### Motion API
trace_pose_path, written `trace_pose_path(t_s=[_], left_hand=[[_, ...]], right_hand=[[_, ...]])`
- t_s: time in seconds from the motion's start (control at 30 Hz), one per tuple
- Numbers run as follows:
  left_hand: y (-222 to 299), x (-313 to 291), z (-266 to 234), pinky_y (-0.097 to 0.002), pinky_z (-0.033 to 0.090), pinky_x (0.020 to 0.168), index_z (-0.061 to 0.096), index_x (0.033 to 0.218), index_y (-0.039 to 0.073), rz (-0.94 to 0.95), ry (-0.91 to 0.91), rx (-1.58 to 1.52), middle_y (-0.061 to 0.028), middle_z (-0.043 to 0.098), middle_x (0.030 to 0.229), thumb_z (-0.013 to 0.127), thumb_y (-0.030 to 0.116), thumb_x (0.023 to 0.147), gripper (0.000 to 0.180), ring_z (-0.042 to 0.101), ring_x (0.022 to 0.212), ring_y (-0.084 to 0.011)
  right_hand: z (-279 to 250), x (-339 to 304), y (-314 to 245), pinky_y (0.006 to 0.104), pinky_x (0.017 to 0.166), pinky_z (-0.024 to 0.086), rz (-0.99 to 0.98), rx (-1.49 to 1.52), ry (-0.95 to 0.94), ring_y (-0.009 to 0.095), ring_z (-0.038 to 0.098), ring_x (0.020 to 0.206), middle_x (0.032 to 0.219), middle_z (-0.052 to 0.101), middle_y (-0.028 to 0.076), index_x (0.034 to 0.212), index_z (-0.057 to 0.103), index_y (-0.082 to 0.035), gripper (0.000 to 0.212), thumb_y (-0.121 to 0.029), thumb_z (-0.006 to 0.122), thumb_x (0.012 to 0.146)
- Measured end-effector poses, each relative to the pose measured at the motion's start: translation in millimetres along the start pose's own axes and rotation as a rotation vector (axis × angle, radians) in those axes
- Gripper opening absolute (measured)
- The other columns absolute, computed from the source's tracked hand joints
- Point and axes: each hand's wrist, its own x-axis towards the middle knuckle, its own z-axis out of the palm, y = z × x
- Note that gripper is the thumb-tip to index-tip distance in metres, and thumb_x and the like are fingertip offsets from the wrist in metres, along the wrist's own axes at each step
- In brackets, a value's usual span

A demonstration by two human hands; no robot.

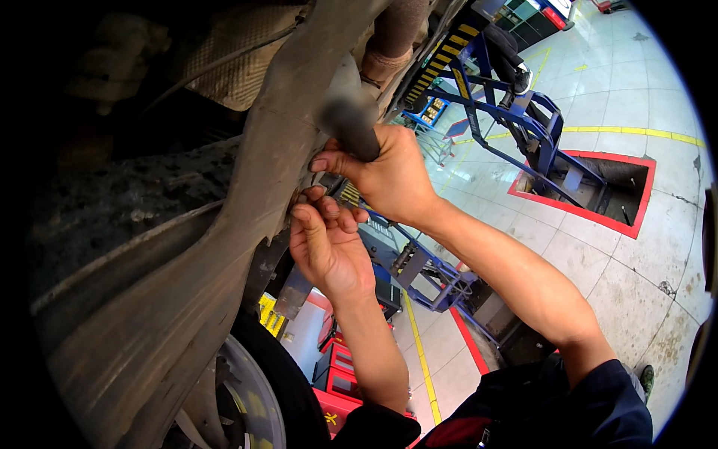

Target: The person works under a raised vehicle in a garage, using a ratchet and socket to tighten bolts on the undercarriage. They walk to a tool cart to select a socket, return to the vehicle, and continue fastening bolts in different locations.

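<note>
head view, right hand [393, 176] gripping tool handle [351, 123]

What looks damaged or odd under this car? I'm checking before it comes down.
Nothing clearly broken. The underbody panel is grimy, and the tool in the right hand is motion-blurred; the left hand hides the fastener.

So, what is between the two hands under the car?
In the head view, almost nothing: the right hand, gripping a dark tool handle, sits just above the left hand. Only a small metal fitting on the car's underside shows in the narrow gap.
</note>
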Motion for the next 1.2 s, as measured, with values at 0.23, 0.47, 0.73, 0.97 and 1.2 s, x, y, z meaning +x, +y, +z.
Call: trace_pose_path(t_s=[0.23,0.47,0.73,0.97,1.2], left_hand=[[-0.4,-5.9,25.1,-0.0264,0.050,0.056,0.059,0.105,0.000,0.095,0.196,0.178,-0.0023,0.058,0.079,0.059,0.037,0.100,0.037,0.049,0.053,-0.0093],[-3.1,1.0,3.4,-0.0229,0.039,0.053,0.052,0.112,0.000,-0.055,-0.106,-0.341,0.0007,0.051,0.076,0.051,0.030,0.105,0.031,0.042,0.055,-0.0052],[-18.9,9.2,-3.8,-0.0225,0.039,0.053,0.048,0.107,0.000,-0.144,-0.338,-0.799,-0.0012,0.044,0.074,0.050,0.019,0.105,0.020,0.040,0.057,-0.0089],[-31.5,11.5,-3.3,-0.0221,0.039,0.054,0.048,0.100,0.002,-0.054,-0.360,-1.011,0.0001,0.039,0.071,0.049,0.024,0.105,0.023,0.037,0.060,-0.0086],[-22.5,1.2,10.1,-0.0214,0.031,0.054,0.053,0.103,0.002,0.046,-0.073,-0.490,0.0037,0.037,0.073,0.048,0.035,0.105,0.033,0.031,0.059,-0.0056]], right_hand=[[-4.2,-1.7,-11.9,0.0268,0.061,0.051,0.194,0.033,-0.065,0.005,0.061,0.066,0.072,0.072,0.003,0.083,0.075,-0.002,0.008,-0.009,0.080,0.082],[-1.0,2.2,0.3,0.0281,0.062,0.051,-0.010,-0.016,-0.029,0.007,0.062,0.065,0.073,0.072,0.006,0.084,0.075,-0.002,0.008,-0.008,0.079,0.081],[-4.0,2.1,3.2,0.0292,0.060,0.050,0.036,0.005,-0.046,0.010,0.064,0.063,0.073,0.073,0.009,0.083,0.076,-0.002,0.009,-0.010,0.079,0.082],[6.5,1.7,8.2,0.0273,0.053,0.045,-0.031,0.017,-0.067,0.007,0.054,0.059,0.066,0.067,0.002,0.079,0.074,0.000,0.008,-0.006,0.079,0.081],[1.4,7.4,6.6,0.0263,0.054,0.043,-0.034,-0.046,-0.106,0.007,0.056,0.059,0.068,0.069,0.004,0.081,0.075,0.001,0.009,-0.007,0.078,0.083]])
